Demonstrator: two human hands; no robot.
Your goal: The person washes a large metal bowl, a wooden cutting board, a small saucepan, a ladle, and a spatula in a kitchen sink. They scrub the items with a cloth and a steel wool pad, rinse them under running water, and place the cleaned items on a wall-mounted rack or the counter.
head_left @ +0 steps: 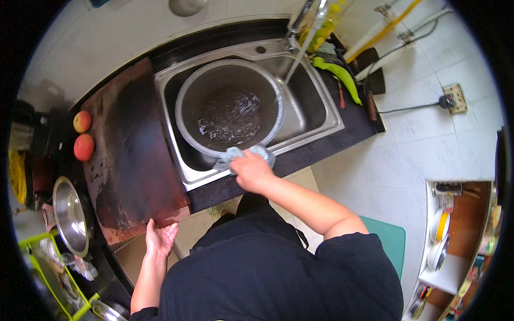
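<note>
"Right hand [252, 170] wrapped around what?"

"Around a bunched-up gray-blue cloth [231, 154], right at the front rim of the big round pan [230, 75]. Hard to tell if pressing or just resting there."

"And the left hand [159, 239]?"

"Loose, palm showing, with nothing in it. Right by the front edge of the brown board [123, 176]. Hard to tell if touching."

"And where to find the pan?"

"Down in the steel sink [310, 136], mostly on the left side, near the tap [319, 18], with ripply water inside."

"Any trouble to watch for?"

"Maybe a big splash over the front, from too hard a push on the rim. Maybe a slip, too, from wet cloth on smooth metal. Maybe even rolling red fruits [83, 147], from a bump to the board."

"And around the sink?"

"Black, speckly counter [211, 198] along the front, and a long green pepper [342, 75] off to the right. Over on the left, a shiny metal bowl [69, 219] and a bright green basket [36, 239]."

"And the room?"

"Pale wall tiles [417, 144], a black plug [446, 101] in a socket, and full shelves [452, 275] low on the right."
</note>
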